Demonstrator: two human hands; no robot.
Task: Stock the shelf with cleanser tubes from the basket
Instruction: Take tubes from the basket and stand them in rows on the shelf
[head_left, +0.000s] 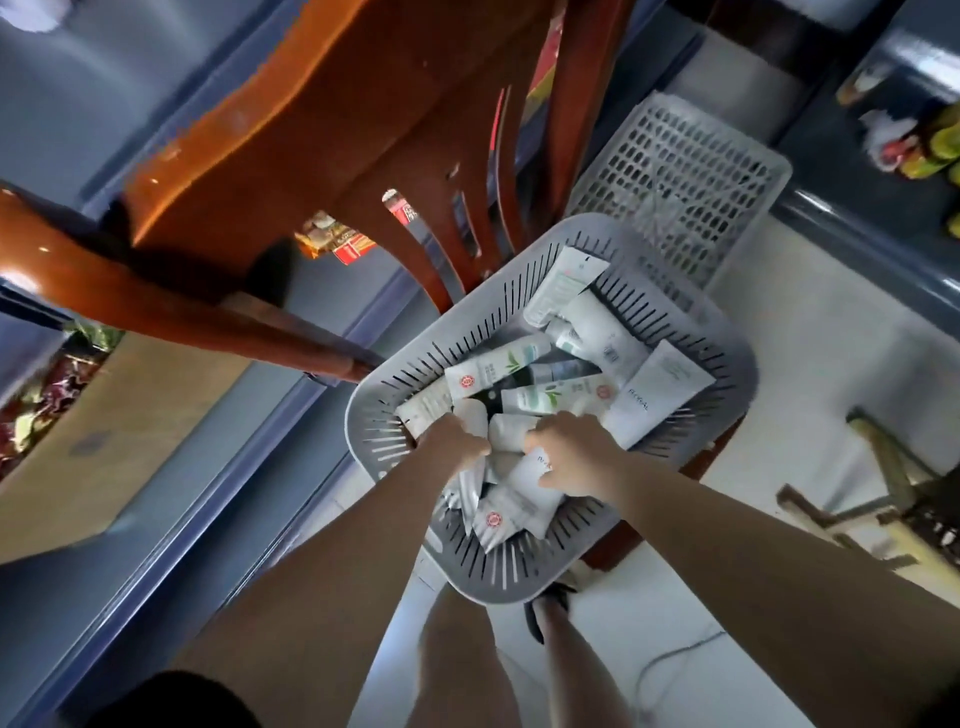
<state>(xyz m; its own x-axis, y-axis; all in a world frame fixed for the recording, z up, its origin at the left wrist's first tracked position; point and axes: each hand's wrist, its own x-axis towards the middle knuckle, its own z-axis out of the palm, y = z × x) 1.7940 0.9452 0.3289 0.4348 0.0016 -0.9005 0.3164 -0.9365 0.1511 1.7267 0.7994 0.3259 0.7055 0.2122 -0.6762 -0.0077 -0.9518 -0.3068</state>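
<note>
Evenly lit, daylight-like, fairly bright at right on the pale floor (810, 364). Glossy glare on the wooden chair (270, 156) and along the dark shelf edge (852, 228). Soft, weak shadows inside the grey basket (395, 395). Strong wide-angle bending toward all 4 edges. Smeared, blurry at top left and far right; tubes (571, 374) mid-frame fairly sharp. Dim across the forearms and lower corners.
</note>
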